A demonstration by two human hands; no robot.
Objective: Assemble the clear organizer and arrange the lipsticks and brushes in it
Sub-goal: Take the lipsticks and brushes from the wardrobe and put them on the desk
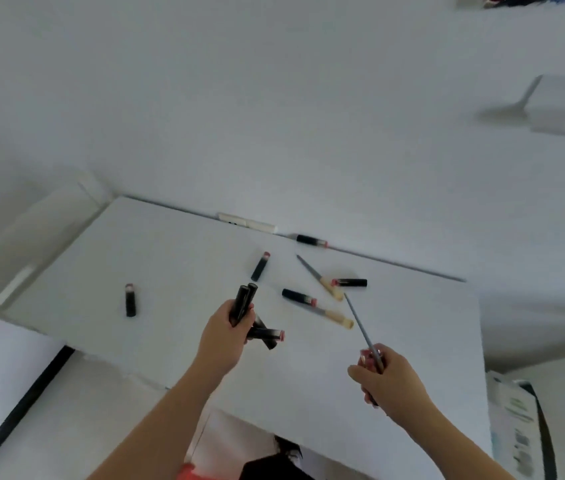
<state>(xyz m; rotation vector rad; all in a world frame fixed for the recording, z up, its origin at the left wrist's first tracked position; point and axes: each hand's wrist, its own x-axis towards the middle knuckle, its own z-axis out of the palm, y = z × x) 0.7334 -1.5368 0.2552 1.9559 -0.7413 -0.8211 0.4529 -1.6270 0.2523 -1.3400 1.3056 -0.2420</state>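
The left hand (pixel 229 329) curls its fingers (pixel 247 315) round a bundle of black lipsticks (pixel 244 301): two tubes stand upright above the fist, and at least two more (pixel 267 335) jut out beneath it, one showing a pink end; blur prevents a surer count. The right hand (pixel 386 374) pinches the lower part of one thin grey-handled brush (pixel 357 317), whose shaft slants up and away toward the far edge of the tabletop (pixel 170 258).

Five lipsticks lie loose on the white tabletop, each a black tube with a pink-red end: one (pixel 130 300) apart toward the left edge, one (pixel 261 266) near the middle, one (pixel 299 296) just right of the left hand, one (pixel 349 282) further right, and one (pixel 311 240) against the far edge. Two brushes with grey shafts and pale tips also lie there, one (pixel 319 277) between the central lipsticks, one (pixel 329 314) nearer the right hand.
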